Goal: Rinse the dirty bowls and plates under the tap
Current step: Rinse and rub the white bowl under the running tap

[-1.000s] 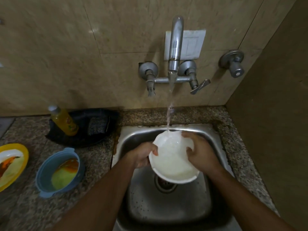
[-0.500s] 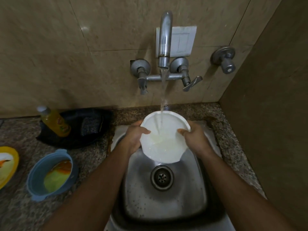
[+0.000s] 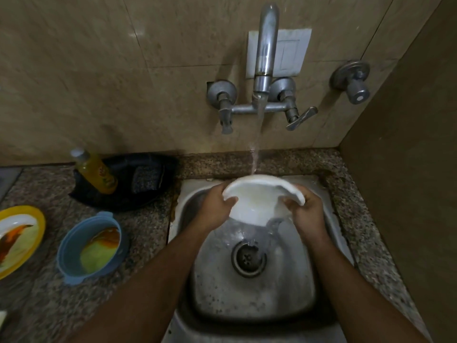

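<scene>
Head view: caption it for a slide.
Both hands tilt a white bowl under the running tap, pouring water into the sink.

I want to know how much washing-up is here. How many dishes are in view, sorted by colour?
White: 1, the white bowl tipped over the sink, held by the left hand and right hand
Blue: 1, the blue bowl on the counter
Yellow: 1, the yellow plate at the left edge
Total: 3
</scene>
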`<state>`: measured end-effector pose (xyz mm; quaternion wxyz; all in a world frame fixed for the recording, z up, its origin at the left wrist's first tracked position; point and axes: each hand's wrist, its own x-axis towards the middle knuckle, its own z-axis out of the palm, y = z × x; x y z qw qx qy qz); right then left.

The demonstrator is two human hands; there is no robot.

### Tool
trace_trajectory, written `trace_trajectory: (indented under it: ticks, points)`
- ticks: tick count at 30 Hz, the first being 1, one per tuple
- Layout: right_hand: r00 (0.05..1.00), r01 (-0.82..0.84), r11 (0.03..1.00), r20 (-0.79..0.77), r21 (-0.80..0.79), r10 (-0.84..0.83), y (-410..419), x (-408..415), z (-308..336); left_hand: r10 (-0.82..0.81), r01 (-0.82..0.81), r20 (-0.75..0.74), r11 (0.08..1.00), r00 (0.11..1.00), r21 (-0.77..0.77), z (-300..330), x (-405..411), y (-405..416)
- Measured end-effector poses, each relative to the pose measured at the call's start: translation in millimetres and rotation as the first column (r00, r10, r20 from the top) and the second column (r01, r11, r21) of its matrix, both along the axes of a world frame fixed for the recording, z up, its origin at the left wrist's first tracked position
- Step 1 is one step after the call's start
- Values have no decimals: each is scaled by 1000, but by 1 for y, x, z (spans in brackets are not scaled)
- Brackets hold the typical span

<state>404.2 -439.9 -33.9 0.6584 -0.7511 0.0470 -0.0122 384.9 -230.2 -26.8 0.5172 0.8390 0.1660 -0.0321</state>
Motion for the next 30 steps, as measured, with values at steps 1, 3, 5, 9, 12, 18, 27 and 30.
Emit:
trace_trajectory:
  ticks: [1, 3, 5, 9, 12, 18, 27, 30]
  points:
    - [997, -60, 996, 54, -62, 63, -3, -2, -2, -13, 10, 76, 999, 997, 41, -2, -2, 0]
    - [983, -131, 976, 103, -175, 151, -8, -9, -10, -61, 48, 204, 996, 977, 71, -2, -9, 1]
    - [974, -133, 952, 139, -276, 177, -9, -17, -18, -103, 82, 326, 994, 940, 76, -8, -15, 4]
    - [959, -95, 911, 208, -402, 192, -2, -30, -20, -130, 130, 354, 991, 926, 24, -18, -20, 11]
    - [964, 34, 866, 246, -499, 104, 4, -36, -20, -59, 68, 58, 984, 997, -167, -19, -22, 16]
    - [851, 200, 678, 469, -707, 239, 1, -44, -29, 97, -513, -509, 291, 855, -807, 12, -18, -1]
    - [836, -345, 704, 138, -621, 531, -27, -44, -33, 102, -319, -319, 566, 942, -761, 5, 15, -4]
    - [998, -66, 980, -14, -190, 65, -17, -27, -28, 91, -229, -236, 714, 967, -662, 11, 24, -4]
